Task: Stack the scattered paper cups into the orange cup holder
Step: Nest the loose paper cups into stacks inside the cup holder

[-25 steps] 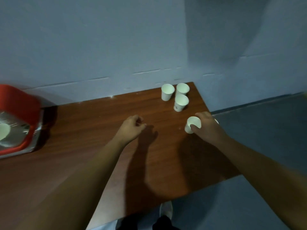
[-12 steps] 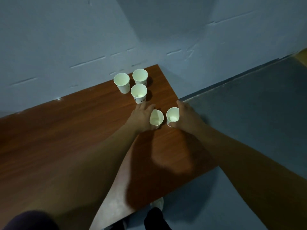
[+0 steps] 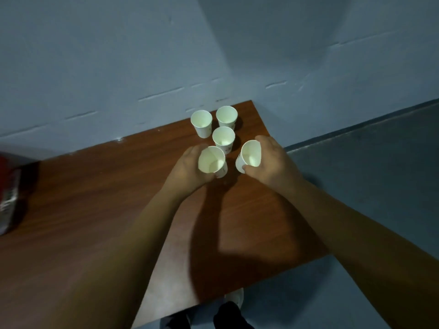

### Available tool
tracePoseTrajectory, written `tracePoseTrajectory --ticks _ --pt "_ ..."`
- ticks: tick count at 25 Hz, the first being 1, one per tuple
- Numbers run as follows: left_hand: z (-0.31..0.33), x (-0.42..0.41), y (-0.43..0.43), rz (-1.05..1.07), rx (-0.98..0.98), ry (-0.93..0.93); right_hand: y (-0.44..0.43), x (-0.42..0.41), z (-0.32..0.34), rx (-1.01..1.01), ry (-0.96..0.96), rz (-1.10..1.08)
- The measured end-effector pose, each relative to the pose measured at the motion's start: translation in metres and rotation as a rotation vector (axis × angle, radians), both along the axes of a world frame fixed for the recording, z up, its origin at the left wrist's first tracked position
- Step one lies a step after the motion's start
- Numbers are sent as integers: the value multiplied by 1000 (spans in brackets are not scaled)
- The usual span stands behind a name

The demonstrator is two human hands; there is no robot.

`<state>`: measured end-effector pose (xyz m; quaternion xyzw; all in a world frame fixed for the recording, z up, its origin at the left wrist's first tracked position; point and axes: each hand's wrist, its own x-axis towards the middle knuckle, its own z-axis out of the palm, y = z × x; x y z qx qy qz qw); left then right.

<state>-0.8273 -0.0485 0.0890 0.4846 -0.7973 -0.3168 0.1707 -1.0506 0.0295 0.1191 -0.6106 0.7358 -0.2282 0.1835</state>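
While three cups (image 3: 223, 138) stand behind, left hand (image 3: 186, 170) grips left cup (image 3: 211, 160) — right hand (image 3: 274, 162) grips right cup (image 3: 250, 154).

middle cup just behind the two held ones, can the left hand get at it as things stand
Probably not yet. The middle cup stands uncovered just beyond the left hand, but that hand's grip is already taken up by the held cup. It would likely have to set that down first.
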Motion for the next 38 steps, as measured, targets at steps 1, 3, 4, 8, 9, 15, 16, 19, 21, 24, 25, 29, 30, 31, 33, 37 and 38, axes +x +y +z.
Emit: tracePoseTrajectory --ticks 1,3,4,8,9,15,16,19,21,24,25,29,30,31,33,37,38 --pt "15 21 -4 48 -33 15 -7 11 18 -15 -3 11" --pt "42 66 -6 158 -67 18 -19 39 48 -43 -12 38" --pt "54 88 -4 210 -68 19 -23 55 60 -52 -33 51" --pt "100 204 28 460 -117 80 -34 157 98 -66 -112 147" --pt "108 234 40 525 -144 96 -36 185 102 -67 -119 185" --pt "113 407 101 820 -195 108 -28 348 94 -36 -228 360" --pt "108 439 107 865 -190 91 -27 377 89 -17 -229 388" --pt "101 524 110 933 -146 82 -29 463 76 39 -224 432" --pt "102 572 103 946 -136 113 -34 519 70 68 -229 461" --pt "100 643 85 958 -148 144 -48 605 65 91 -232 490" --pt "99 665 77 957 -149 144 -54 631 66 97 -250 495" --pt "91 735 35 920 -160 132 -82 716 69 72 -305 493" --pt "88 750 23 905 -156 118 -92 734 67 38 -306 492" --pt "85 763 14 902 -141 113 -102 751 65 1 -300 488" --pt "75 780 -1 894 -112 118 -120 778 59 -46 -267 478" --pt "56 795 -24 805 -58 52 -141 810 43 -64 -119 517" --pt "50 799 -28 767 -41 24 -144 815 36 -67 -72 540"
